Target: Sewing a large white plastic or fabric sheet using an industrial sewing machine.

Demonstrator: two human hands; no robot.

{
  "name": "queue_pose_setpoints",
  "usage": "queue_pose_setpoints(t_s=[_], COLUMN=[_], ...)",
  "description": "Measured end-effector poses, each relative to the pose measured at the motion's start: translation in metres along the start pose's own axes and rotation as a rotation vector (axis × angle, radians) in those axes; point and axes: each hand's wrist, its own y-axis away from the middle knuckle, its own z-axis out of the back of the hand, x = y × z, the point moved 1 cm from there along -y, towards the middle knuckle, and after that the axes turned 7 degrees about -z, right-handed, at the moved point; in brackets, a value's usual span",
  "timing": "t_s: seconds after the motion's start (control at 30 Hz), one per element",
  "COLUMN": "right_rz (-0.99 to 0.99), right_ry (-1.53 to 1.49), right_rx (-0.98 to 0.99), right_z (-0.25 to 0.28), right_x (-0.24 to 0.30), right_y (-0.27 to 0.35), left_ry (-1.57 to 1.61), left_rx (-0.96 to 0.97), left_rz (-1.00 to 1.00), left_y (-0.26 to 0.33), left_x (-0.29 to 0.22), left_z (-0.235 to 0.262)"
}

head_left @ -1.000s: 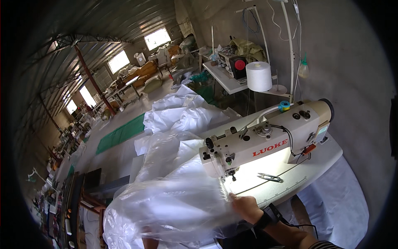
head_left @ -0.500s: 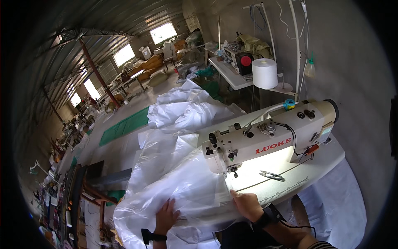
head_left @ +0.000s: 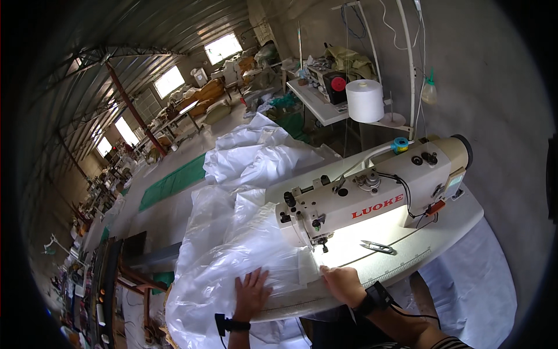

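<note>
A large white, shiny plastic-like sheet point(head_left: 215, 250) lies over the left part of the sewing table and spills off its near side. My left hand point(head_left: 252, 292) rests flat on it with the fingers spread. Close in front of the needle area of a pale sewing machine point(head_left: 378, 195), my right hand point(head_left: 344, 285) is closed in a pinch at the sheet's right edge. The fingertips hide exactly what is between them. Thread snips point(head_left: 378, 247) lie on the lit machine bed, to the right of the needle.
A white thread cone point(head_left: 365, 102) stands on a holder behind the machine. A ruler scale point(head_left: 398, 270) runs along the table's near edge. More white sheet point(head_left: 256, 148) is heaped beyond the table, and a dark rack point(head_left: 104, 279) stands at left.
My left hand has slid forward and to the right, and the sheet under it has shifted with it. My right hand stays near the needle. The view has shifted slightly.
</note>
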Motion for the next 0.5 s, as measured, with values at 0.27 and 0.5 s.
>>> queue_pose_setpoints(t_s=[0.27,0.5], right_rz=[-0.086,-0.15], right_ry=[-0.136,-0.28], right_rx=[-0.066,-0.084], right_z=[0.01,0.017], right_x=[-0.001,-0.005], right_y=[-0.015,-0.013], left_ry=[-0.112,0.26], left_rx=[-0.288,-0.255], left_rz=[-0.138,-0.15], left_y=[-0.046,-0.06], left_x=[-0.011,-0.123], left_z=[0.011,0.006])
